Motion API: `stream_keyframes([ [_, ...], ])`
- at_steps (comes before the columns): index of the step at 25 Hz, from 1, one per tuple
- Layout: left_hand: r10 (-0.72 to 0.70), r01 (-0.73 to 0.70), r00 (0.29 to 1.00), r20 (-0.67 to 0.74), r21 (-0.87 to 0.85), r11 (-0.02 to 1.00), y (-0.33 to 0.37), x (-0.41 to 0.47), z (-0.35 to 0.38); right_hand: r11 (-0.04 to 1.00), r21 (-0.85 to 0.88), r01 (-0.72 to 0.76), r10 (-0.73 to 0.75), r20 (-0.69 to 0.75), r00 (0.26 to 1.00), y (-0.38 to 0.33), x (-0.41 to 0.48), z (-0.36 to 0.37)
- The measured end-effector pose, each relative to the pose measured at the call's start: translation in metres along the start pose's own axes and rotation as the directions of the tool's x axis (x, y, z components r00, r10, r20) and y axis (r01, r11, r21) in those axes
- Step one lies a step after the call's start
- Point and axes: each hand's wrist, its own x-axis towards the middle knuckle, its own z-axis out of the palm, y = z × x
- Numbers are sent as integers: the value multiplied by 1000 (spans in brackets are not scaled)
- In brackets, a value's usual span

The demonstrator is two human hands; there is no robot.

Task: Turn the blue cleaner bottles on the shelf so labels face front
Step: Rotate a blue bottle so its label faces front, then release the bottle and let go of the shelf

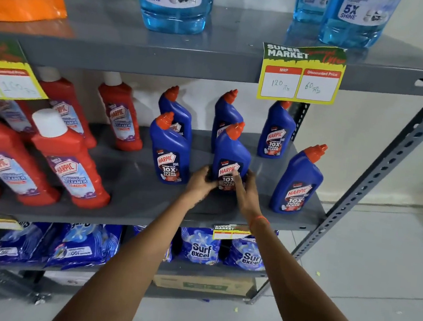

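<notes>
Several blue Harpic bottles with orange caps stand on the middle grey shelf (127, 193). Both hands grip the base of the front middle blue bottle (231, 149), whose label faces front: my left hand (201, 181) on its left side, my right hand (245, 190) on its right with the thumb across the label. The front left bottle (169, 150) and front right bottle (297, 180) show their labels. Behind stand three more: back left (175, 111), back middle (227, 114), partly hidden, and back right (277, 131), label forward.
Red Harpic bathroom cleaner bottles (70, 162) fill the left of the same shelf. Light blue glass cleaner bottles (176, 0) stand on the shelf above, with a price tag (300, 74) on its edge. Surf Excel packs (199, 246) lie below. A steel upright (376, 184) bounds the right.
</notes>
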Motion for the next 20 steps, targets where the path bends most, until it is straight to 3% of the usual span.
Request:
stream_keyframes([
  [4, 63, -62, 996, -56, 22, 998, -22, -31, 8, 996, 7, 94, -94, 46, 994, 21, -32, -8],
  [12, 47, -44, 997, -57, 50, 998, -16, -46, 7, 992, -64, 108, -107, 29, 994, 17, -47, -6],
  [14, 15, -14, 999, -33, 30, 999, -12, -48, 6, 990, -98, 101, -108, -63, 992, 13, -53, -1],
  [16, -26, 26, 1000, -11, -25, 999, -6, -52, 6, 985, -105, 136, -159, -250, 955, -3, -60, 5],
  [18, 29, -33, 989, -148, -21, 999, 4, -56, 3, 955, -119, 271, -296, -385, 874, -28, -63, 13],
  [20, 229, -220, 867, -443, 74, 973, 12, -61, -9, 881, -161, 446, -470, -419, 777, -59, -66, 25],
])
